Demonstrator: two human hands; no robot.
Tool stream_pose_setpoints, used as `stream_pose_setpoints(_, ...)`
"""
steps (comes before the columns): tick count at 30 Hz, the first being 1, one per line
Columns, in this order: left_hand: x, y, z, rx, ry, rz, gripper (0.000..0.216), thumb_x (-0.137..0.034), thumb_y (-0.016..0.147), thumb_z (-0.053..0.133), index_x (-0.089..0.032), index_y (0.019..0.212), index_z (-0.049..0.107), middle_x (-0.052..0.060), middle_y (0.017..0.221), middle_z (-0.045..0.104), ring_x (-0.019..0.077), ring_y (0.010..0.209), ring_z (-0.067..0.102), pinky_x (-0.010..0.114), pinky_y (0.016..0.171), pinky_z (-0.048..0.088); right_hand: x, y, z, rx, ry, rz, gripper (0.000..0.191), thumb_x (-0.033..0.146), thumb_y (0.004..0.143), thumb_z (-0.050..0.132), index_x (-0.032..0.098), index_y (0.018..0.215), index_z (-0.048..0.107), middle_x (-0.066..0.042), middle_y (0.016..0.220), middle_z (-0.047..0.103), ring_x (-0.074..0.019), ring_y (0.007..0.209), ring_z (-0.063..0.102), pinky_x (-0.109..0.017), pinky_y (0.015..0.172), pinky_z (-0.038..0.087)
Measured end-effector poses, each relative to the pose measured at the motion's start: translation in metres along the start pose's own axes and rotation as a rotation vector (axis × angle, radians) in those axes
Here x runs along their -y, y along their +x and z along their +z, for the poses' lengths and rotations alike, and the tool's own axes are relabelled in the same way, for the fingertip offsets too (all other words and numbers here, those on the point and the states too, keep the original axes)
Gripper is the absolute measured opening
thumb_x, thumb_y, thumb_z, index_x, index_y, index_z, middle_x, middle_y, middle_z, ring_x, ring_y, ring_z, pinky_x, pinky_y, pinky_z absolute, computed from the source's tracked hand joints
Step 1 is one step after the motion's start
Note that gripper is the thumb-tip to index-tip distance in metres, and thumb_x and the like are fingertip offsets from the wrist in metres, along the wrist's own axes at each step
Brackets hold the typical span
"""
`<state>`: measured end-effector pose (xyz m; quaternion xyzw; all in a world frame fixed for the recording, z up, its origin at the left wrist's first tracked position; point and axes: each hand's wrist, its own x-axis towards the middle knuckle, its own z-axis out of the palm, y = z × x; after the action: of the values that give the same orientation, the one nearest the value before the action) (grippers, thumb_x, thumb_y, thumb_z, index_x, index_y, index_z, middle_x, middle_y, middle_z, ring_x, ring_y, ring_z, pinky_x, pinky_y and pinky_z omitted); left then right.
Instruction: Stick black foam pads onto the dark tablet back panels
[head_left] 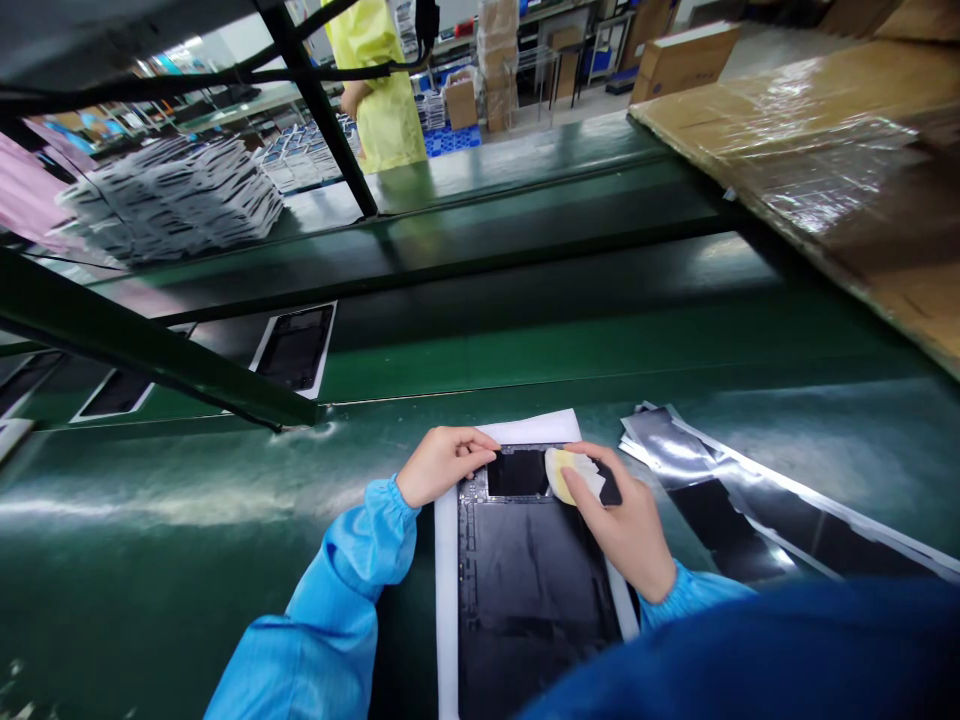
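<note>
The dark flat panel (536,580) lies face up on a white sheet (447,590) at the near edge of the green bench (187,520), square to the person, so that both arms reach its far end without stretching. The left hand (442,462) rests at the panel's top left corner, fingers curled loosely down onto the edge; it grips nothing that I can see and seems only to pin the panel and sheet so they do not slide. The right hand (626,520) is closed around a small pale yellow pad (570,472), a sponge or a folded cloth, I cannot tell which, and presses it flat against the panel's upper right, just beside a glossy black rectangle (517,472) set into the top. The hold looks right for rubbing: fingers lie along the pad's back, the palm low over the surface. Both blue sleeves (352,570) are gathered tight at the wrist, which keeps loose cloth off the work. Just to the right, fanned on the bench, lie several shiny silver and black strips (750,510), near the right hand yet apart from the panel. Farther back, on the belt (525,350) beyond the bench, similar dark panels on white backing (296,348) sit spaced out in a row. Beyond that is a heap of grey sheets (172,195), and another person in a yellow coat (379,85) stands at a far table. A wrapped brown slab (810,150) leans in at the right.
</note>
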<state>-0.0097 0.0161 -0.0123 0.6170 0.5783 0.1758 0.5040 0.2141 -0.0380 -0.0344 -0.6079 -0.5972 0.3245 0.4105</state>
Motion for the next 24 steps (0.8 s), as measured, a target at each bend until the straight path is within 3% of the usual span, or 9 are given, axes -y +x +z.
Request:
stream_pose_setpoints(6,-0.002,-0.006,0.004,-0.074,0.220,0.116,0.020,-0.026,0.079,0.062,-0.020,0.096,0.072,-0.004,0.072,0.067,0.0074,0.055,0.053,0.018,0.058,0.042,-0.004,-0.001,0.002,0.009,-0.048,-0.072,0.021,0.037,0.086,0.052,0.022,0.099,0.060,0.006,0.065,0.064,-0.0100,0.039,0.049,-0.022,0.045,0.042)
stream_pose_setpoints(12,-0.010,-0.015,0.010,-0.150,0.538,0.172,0.019,-0.026,0.081,0.063,-0.027,0.099,0.069,-0.008,0.079,0.068,0.0074,0.059,0.058,0.020,0.063,0.043,-0.004,-0.002,0.002,0.005,-0.076,-0.117,0.018,0.035,0.087,0.052,0.023,0.098,0.059,0.007,0.068,0.065,-0.0083,0.035,0.046,-0.022,0.043,0.039)
stream_pose_setpoints(24,-0.015,-0.018,0.011,-0.154,0.672,0.161,0.018,-0.027,0.085,0.062,-0.029,0.102,0.068,-0.008,0.085,0.070,0.0089,0.064,0.061,0.021,0.063,0.043,-0.006,-0.002,0.002,-0.012,-0.094,-0.156,0.018,0.034,0.087,0.052,0.023,0.099,0.058,0.008,0.064,0.062,-0.0066,0.031,0.035,-0.022,0.037,0.031)
